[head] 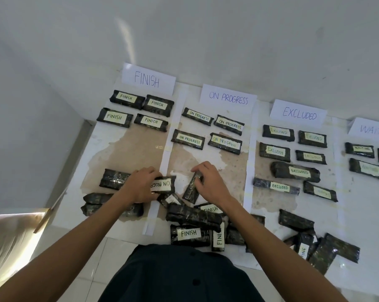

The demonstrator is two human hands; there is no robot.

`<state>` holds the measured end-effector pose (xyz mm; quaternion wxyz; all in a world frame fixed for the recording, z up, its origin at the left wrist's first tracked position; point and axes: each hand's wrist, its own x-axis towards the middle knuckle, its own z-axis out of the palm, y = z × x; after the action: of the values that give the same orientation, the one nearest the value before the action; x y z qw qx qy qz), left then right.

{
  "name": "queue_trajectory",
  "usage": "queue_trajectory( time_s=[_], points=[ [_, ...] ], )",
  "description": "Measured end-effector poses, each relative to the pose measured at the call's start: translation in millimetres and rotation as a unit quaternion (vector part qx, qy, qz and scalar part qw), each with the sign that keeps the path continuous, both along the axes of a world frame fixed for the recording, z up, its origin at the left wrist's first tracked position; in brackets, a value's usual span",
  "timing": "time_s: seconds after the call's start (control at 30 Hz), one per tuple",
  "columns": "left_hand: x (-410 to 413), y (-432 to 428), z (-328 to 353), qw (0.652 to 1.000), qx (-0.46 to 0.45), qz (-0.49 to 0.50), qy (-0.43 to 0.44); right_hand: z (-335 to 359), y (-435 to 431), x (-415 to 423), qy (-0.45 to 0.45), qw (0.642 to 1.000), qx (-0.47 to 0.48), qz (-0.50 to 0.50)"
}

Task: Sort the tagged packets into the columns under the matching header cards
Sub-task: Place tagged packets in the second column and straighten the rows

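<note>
Four dark foil-wrapped packets (127, 99) are laid under the white FINISH header card (148, 79), four under ON PROGRESS, seven under EXCLUDED; a near heap (193, 216) is left unsorted. An ON PROGRESS-tagged packet (165, 184) is gripped by the left hand (140, 184), a narrow packet (192, 189) pinched by the right hand (210, 182). A stained white sheet (127, 149) is spread over pale tiles (92, 258), by a white wall (206, 29).

A plain white wall (227, 35) rises behind a white tiled floor (116, 240) marked by a brown worn patch (129, 149). Bright light (7, 240) falls at the lower left, beside a wooden strip (47, 216).
</note>
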<state>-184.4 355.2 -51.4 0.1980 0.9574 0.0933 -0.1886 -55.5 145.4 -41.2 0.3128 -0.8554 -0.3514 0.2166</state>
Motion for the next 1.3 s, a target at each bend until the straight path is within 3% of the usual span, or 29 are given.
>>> queue_trajectory(
  time_s=[0.13, 0.27, 0.4, 0.57, 0.8, 0.9, 1.0, 1.2, 1.3],
  points=[
    [12.1, -16.4, 20.3, 0.953, -0.192, 0.23, -0.039, 18.9, 7.8, -4.9, 0.22, 0.97, 0.044, -0.091],
    [27.1, -40.9, 31.9, 0.93, -0.243, 0.27, -0.062, 23.7, 14.8, -9.2, 0.303, 0.943, 0.045, -0.13],
    [34.2, -62.2, 28.9, 0.905, -0.293, 0.305, -0.048, 26.0, 15.0, -6.7, 0.323, 0.921, 0.059, -0.21],
    [41.2, -75.7, 26.6, 0.817, -0.414, 0.402, -0.008, 26.3, 0.0, 3.6, 0.271, 0.934, 0.047, -0.227],
    [66.2, -107.8, 28.9, 0.75, -0.486, 0.449, 0.0, 22.6, -19.0, 7.3, 0.144, 0.983, -0.052, -0.101],
    [77.2, -117.6, 23.8, 0.76, -0.481, 0.437, 0.001, 18.1, -27.1, 17.2, 0.099, 0.989, -0.066, -0.085],
    [86.5, -120.8, 17.3, 0.8, -0.44, 0.409, 0.005, 14.8, -36.6, 37.2, 0.02, 0.992, -0.111, -0.051],
    [94.7, -116.9, -4.8, 0.919, -0.23, 0.317, -0.042, -4.1, -51.3, 83.7, -0.103, 0.975, -0.195, 0.031],
    [90.9, -119.3, -17.6, 0.958, -0.108, 0.266, -0.015, -14.1, -53.4, 98.7, -0.143, 0.963, -0.217, 0.07]
  ],
)
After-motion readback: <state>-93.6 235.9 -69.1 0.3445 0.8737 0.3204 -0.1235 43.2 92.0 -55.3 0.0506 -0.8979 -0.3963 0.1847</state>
